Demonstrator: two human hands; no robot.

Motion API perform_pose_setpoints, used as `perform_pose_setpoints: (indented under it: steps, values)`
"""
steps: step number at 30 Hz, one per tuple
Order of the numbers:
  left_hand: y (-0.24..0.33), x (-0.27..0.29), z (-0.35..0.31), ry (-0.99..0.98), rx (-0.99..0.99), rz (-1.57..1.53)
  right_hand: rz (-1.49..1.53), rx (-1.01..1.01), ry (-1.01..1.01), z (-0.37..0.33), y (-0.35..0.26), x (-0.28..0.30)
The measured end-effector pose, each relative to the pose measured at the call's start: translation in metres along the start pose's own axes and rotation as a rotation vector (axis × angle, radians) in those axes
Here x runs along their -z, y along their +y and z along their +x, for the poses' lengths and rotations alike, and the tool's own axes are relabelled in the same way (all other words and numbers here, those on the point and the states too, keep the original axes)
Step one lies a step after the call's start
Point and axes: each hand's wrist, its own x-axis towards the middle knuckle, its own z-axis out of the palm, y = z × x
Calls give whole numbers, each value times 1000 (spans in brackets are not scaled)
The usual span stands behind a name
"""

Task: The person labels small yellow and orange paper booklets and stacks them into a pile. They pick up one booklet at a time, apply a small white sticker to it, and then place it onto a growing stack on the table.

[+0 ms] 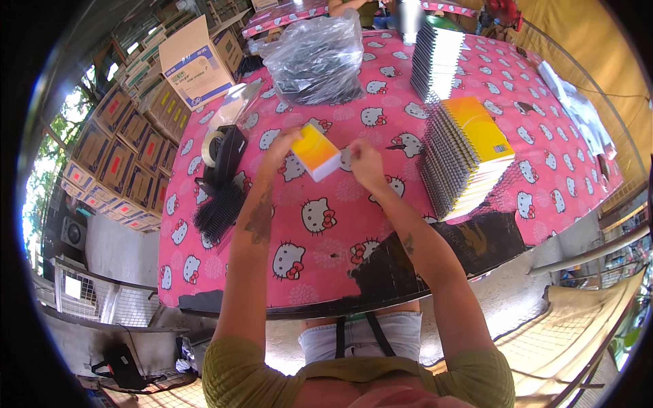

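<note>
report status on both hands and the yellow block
Left hand holding yellow block. Right hand close by its right side, grip unclear. Black tape dispenser to left, spiral notebooks to right.

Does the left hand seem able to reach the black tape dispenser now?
Probably yes: the tape dispenser stands just left of the left hand, with only tablecloth between, though that hand holds the yellow block.

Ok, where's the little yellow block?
In the head view, the yellow block is between the left hand and the right hand, well left of the yellow spiral notebooks.
</note>
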Motion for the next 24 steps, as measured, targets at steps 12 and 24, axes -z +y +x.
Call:
perform_pose_setpoints:
  steps: [12,24]
  values:
    - [50,-37,-171,216,-190,488,959,-698,-189,-163,-92,13]
    - [56,-50,-243,234,-830,1096,881,-392,-46,-176,-104,1]
